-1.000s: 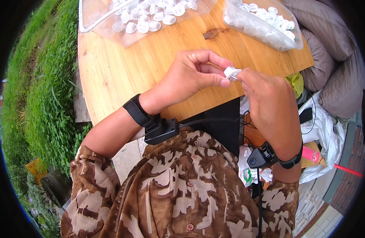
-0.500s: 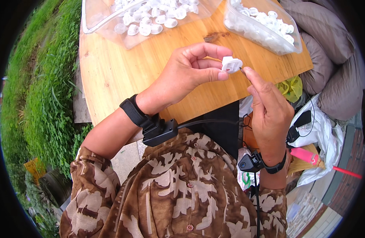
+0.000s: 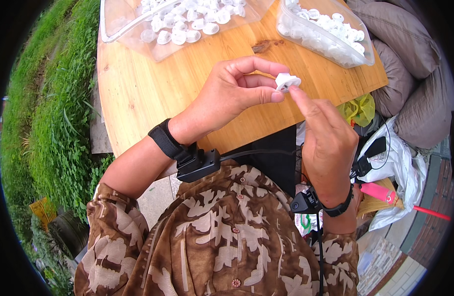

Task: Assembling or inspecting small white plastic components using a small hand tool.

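Note:
Above the wooden table, my left hand (image 3: pixel 234 89) pinches a small white plastic piece (image 3: pixel 287 82) between thumb and fingers. The piece has a round flange, a blocky top and dark openings on its near side. From the right, my right hand (image 3: pixel 328 133) reaches up to it, its index fingertip against the flange's near edge. The other fingers of that hand are curled, and its thumb is mostly hidden. Whatever it pinches is out of sight. Black straps with small devices are on both wrists.
A clear tub (image 3: pixel 160 52) of similar white pieces stands on the table (image 3: pixel 187 106) at far left, another tub (image 3: pixel 330 58) at far right. Grey padded cloth (image 3: pixel 399 34), a yellow bag (image 3: pixel 357 111) and a white sack (image 3: pixel 385 167) lie right of the table. Grass (image 3: pixel 54 108) grows at left.
My right hand has moved slightly left and its fingertip now meets the white piece. The tiny dark thing at its fingertips is hidden now. The piece has tipped a little in my left hand.

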Tool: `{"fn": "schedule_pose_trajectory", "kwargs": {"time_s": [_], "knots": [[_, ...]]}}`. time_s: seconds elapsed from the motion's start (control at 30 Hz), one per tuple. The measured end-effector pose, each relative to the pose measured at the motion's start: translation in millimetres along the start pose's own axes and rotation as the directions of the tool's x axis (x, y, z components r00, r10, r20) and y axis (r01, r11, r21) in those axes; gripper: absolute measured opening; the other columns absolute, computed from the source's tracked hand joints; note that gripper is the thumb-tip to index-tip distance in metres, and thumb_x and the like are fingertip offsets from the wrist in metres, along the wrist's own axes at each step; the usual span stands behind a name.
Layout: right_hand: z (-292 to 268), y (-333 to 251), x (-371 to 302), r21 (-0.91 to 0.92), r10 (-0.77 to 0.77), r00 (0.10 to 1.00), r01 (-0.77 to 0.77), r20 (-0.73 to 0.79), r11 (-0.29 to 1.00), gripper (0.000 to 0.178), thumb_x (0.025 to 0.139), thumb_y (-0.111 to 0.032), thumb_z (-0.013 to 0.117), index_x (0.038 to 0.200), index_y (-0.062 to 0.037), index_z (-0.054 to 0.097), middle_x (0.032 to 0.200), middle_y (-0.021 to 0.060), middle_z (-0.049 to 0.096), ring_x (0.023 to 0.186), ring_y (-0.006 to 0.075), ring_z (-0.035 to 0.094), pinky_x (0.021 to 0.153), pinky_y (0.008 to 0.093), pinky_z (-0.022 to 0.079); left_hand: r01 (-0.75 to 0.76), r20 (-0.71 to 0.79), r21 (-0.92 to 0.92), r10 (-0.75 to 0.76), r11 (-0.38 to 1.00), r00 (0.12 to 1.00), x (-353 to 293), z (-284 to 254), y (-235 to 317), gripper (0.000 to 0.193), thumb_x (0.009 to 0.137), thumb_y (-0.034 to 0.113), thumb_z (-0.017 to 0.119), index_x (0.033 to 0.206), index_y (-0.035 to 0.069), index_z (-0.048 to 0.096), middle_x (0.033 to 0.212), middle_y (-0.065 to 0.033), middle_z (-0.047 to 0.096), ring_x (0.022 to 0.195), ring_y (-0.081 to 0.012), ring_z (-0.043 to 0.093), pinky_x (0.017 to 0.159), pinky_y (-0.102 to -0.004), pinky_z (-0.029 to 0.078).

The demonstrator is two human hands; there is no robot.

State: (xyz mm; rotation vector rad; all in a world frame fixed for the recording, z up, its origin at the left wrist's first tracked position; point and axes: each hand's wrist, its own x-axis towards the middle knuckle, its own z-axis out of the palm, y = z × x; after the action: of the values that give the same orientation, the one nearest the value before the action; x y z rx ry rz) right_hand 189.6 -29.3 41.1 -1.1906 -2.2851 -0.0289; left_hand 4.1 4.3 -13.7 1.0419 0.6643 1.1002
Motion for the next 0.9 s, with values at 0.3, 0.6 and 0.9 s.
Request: {"fn": "schedule_pose_trajectory", "kwargs": {"time_s": [0.3,0.6,0.9], "knots": [[-13,-13,7,-0.071,0.074,0.982,-0.063,0.172,0.996,0.042,0.072,0.011,0.053,0.109,-0.0046,0.065,0.080,0.0129,0.059,0.069,0.0301,0.061,0.061,0.0373,0.047,-0.128,0.017,0.138,0.127,0.982,0.992,0,1,-4,0.028,0.081,-0.005,0.065,0.109,-0.001,0.061,0.109,-0.0068,0.060,0.099,-0.0135,0.061,0.088,-0.0261,0.051],[-10,-11,8,-0.091,0.060,0.966,-0.038,0.250,0.995,0.035,0.072,0.006,0.055,0.104,-0.0040,0.063,0.075,0.0103,0.056,0.067,0.0282,0.059,0.057,0.0379,0.046,-0.147,0.027,0.237,0.145,0.960,0.989,2,0,-12,0.025,0.081,-0.006,0.064,0.106,0.000,0.064,0.109,-0.0067,0.059,0.098,-0.0132,0.060,0.086,-0.0263,0.050],[-8,8,3,-0.048,0.038,0.994,-0.034,0.101,0.998,0.040,0.071,0.009,0.054,0.106,-0.0063,0.064,0.077,0.0107,0.058,0.066,0.0282,0.060,0.058,0.0375,0.047,-0.008,-0.057,0.052,0.011,0.999,0.998,5,-4,-9,0.030,0.083,0.000,0.065,0.113,-0.001,0.059,0.104,-0.0078,0.066,0.096,-0.0130,0.063,0.088,-0.0269,0.050]]}}
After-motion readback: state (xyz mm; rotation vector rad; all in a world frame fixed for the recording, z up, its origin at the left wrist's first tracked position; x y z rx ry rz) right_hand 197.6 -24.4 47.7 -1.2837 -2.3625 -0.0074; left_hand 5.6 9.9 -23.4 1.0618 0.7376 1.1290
